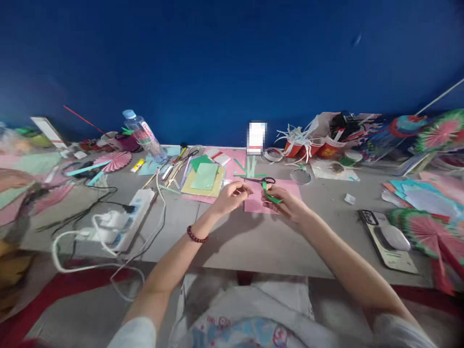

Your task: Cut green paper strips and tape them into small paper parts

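My right hand (288, 203) grips a green paper strip (270, 194), which bends between the thumb and fingers. Just beyond those fingertips are dark-handled scissors (267, 181), blades pointing left. My left hand (231, 197) is loosely curled near the left edge of a pink paper sheet (259, 206); nothing shows in its fingers, and a gap separates it from my right hand. Pale green strips (251, 166) lie past the scissors. To the left, a pale green sheet (205, 177) rests on a yellow sheet (188, 186).
On the left are a white power strip (136, 217) with cables and a tilted plastic bottle (145, 135). A phone (373, 227) lies at right under a white mouse (395, 238). Red cups (329, 149) stand before the blue wall. Another person's hand (14, 179) is far left.
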A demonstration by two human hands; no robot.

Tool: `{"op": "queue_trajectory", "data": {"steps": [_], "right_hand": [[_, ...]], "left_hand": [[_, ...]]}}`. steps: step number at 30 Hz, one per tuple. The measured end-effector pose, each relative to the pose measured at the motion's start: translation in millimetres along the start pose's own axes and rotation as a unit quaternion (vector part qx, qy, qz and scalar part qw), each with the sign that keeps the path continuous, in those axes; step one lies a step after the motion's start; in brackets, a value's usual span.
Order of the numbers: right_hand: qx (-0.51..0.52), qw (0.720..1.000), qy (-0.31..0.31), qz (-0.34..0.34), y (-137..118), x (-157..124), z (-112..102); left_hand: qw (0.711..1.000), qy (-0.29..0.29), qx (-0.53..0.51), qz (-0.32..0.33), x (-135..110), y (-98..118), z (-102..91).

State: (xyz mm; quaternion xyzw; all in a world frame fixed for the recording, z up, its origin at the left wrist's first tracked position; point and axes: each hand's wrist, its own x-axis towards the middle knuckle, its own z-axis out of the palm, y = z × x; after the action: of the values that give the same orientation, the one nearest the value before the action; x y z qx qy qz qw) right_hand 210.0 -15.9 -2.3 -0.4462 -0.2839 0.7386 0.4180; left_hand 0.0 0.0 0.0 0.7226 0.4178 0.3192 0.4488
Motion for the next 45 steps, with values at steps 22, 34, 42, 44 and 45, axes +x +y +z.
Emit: {"op": "queue_trajectory", "data": {"steps": [22,34,42,44,45], "right_hand": [[-0.111,0.993,-0.033,-0.028,-21,-22,-31],[-0.389,0.912,-0.104,0.080,3,16,-4],[-0.500,0.853,-0.106,0.106,6,31,-1],[-0.515,0.845,-0.102,0.101,0,30,2],[-0.519,0.843,-0.105,0.100,-3,30,3]], "left_hand": [[0.899,0.024,0.432,0.063,-83,-18,86.0],[0.910,0.088,0.391,0.107,-103,-14,96.5],[0.892,0.156,0.418,0.070,-93,-25,96.5],[0.890,0.161,0.420,0.074,-93,-26,97.0],[0.889,0.164,0.421,0.075,-93,-26,97.1]]}}
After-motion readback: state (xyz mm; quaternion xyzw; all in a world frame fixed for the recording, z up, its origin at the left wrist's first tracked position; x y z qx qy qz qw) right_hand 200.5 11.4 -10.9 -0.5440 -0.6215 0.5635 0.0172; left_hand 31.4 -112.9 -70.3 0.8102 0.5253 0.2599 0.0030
